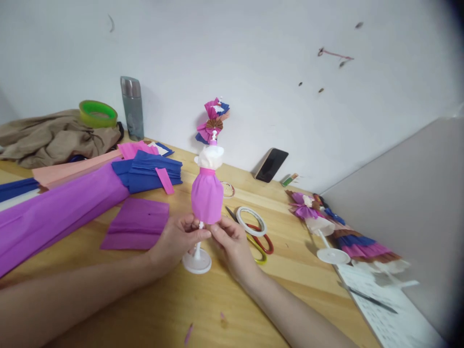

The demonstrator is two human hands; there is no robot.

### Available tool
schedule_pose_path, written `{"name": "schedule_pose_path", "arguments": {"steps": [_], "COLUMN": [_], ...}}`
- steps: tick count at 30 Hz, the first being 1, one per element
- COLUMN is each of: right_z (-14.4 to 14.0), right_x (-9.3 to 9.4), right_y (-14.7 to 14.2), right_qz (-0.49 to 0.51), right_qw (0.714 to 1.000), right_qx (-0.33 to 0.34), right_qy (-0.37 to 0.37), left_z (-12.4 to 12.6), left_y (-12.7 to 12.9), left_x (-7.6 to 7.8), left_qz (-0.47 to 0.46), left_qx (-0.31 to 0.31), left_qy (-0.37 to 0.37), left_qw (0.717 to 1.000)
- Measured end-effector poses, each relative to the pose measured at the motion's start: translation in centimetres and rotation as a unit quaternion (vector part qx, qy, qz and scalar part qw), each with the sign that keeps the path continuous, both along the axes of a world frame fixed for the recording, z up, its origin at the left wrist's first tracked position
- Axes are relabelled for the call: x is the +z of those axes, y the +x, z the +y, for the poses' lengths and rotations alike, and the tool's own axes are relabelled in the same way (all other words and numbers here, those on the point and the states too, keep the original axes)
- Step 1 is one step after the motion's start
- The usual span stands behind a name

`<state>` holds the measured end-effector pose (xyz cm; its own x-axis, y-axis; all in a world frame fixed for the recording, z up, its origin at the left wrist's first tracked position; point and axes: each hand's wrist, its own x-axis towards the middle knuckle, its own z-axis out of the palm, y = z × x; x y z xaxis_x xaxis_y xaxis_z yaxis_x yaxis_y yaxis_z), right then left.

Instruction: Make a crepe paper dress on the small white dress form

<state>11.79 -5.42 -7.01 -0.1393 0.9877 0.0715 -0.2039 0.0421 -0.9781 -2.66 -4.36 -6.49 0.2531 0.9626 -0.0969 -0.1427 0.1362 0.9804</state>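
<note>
Doll [207, 193] stood on desk [152, 309] between both hands. Left hand [177, 240] and right hand [232, 241] pinched its skirt hem (crepe: light, tears easily). Stiffer hold probably the stand post, below fingers.

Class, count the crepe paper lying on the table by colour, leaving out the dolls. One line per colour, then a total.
Purple crepe paper: 2, the roll and the flat sheet
Blue crepe paper: 2, the folded stack and the roll end
Peach crepe paper: 1
Pink crepe paper: 1
Total: 6
</note>
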Motion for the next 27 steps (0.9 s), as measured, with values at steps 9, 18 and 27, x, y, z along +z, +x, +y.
{"name": "schedule_pose_path", "arguments": {"steps": [9,18,27], "right_z": [0.2,0.7,0.5], "right_x": [1.4,0.6,-0.1], "right_y": [-0.8,-0.4,-0.5], "right_qz": [0.116,0.108,0.136], "right_qw": [0.988,0.993,0.991], "right_qx": [0.025,-0.015,0.011], "right_qy": [-0.095,-0.051,-0.018], "left_z": [-0.9,-0.2,-0.7], "left_y": [0.6,-0.2,-0.6], "left_x": [-0.4,0.1,1.7], "left_qz": [0.043,-0.101,-0.213], "left_qx": [0.022,-0.023,-0.072], "left_qy": [0.039,-0.103,-0.143], "left_qw": [0.998,0.989,0.964]}}
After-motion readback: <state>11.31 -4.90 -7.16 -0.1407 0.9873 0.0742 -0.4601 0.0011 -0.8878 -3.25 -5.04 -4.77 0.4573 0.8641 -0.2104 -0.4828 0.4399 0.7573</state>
